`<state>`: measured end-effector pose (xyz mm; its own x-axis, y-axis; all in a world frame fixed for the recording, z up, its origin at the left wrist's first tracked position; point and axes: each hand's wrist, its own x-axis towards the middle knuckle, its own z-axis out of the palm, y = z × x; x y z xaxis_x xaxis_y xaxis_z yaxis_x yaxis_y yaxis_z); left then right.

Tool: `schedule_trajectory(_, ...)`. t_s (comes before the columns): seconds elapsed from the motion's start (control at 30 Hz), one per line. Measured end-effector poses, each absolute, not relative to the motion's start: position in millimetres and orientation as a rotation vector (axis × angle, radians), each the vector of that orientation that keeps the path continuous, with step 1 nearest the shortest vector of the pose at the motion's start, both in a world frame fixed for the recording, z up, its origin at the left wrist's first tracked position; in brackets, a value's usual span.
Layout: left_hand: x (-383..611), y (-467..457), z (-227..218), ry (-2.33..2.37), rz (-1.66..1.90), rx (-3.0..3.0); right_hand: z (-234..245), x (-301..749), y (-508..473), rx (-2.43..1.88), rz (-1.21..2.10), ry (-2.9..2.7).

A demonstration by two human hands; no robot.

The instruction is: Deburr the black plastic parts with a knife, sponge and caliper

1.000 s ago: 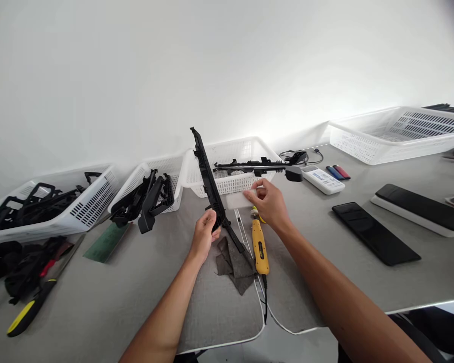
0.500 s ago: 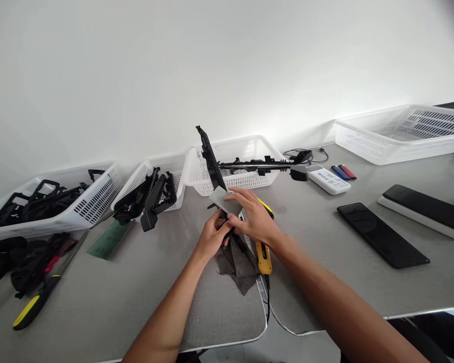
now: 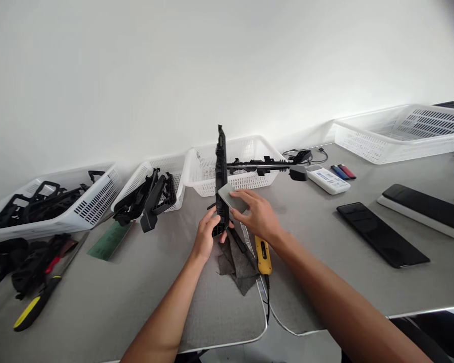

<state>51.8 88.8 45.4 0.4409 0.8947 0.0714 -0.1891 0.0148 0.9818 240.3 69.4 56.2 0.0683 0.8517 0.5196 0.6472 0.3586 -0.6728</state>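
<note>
Upright in my left hand (image 3: 205, 234) is a long black plastic trim part (image 3: 221, 174), gripped near its lower end. My right hand (image 3: 260, 214) pinches a small flat grey-green piece (image 3: 232, 196) that looks like folded sandpaper, close against the part's right side. Whether the two touch, I cannot tell. Beneath both hands lies a dark grey cloth (image 3: 239, 269) on the table. A yellow corded tool (image 3: 264, 256) rests beside the cloth, partly behind my right wrist.
White baskets (image 3: 204, 187) line the wall, with black parts (image 3: 41, 204) in the left one. Another trim part (image 3: 265, 165) spans the middle basket. Around lie a green sheet (image 3: 109, 241), a yellow-black handled tool (image 3: 38, 305), a white box (image 3: 328, 180) and black panels (image 3: 382, 234).
The trim part has swung from leaning left to nearly vertical. My right hand and the grey-green piece have shifted slightly right, apart from my left hand.
</note>
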Motion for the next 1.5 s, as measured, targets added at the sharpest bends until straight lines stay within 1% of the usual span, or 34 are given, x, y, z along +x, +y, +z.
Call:
schedule_trajectory(0.2,51,94,46,0.817,1.16,1.097,63,231,62,-1.189,0.333,-1.864)
schedule_trajectory(0.27,52,94,45,0.814,1.135,1.094,64,230,62,-1.169,0.299,-1.813)
schedule_trajectory(0.43,53,93,43,0.704,0.953,1.238,61,229,63,-1.283,0.25,-1.655)
schedule_trajectory(0.6,52,93,44,0.746,1.04,1.121,60,230,65,-1.233,0.294,-1.829)
schedule_trajectory(0.7,52,93,45,0.74,1.019,1.156,61,233,65,-1.277,0.268,-1.747)
schedule_trajectory(0.8,52,94,45,0.757,1.018,1.161,64,235,64,-1.246,0.356,-1.729)
schedule_trajectory(1.0,47,98,43,0.865,1.198,0.993,76,230,54,-1.199,0.555,-1.939)
schedule_trajectory(1.2,51,95,42,0.897,1.18,1.032,89,242,51,-1.184,0.76,-1.973)
schedule_trajectory(1.27,52,95,43,0.872,1.171,1.019,88,246,53,-1.172,0.72,-1.962)
schedule_trajectory(1.4,52,96,46,0.868,1.161,1.006,80,248,59,-1.189,0.492,-1.962)
schedule_trajectory(1.5,51,98,47,0.887,1.176,0.995,77,247,61,-1.192,0.434,-2.041)
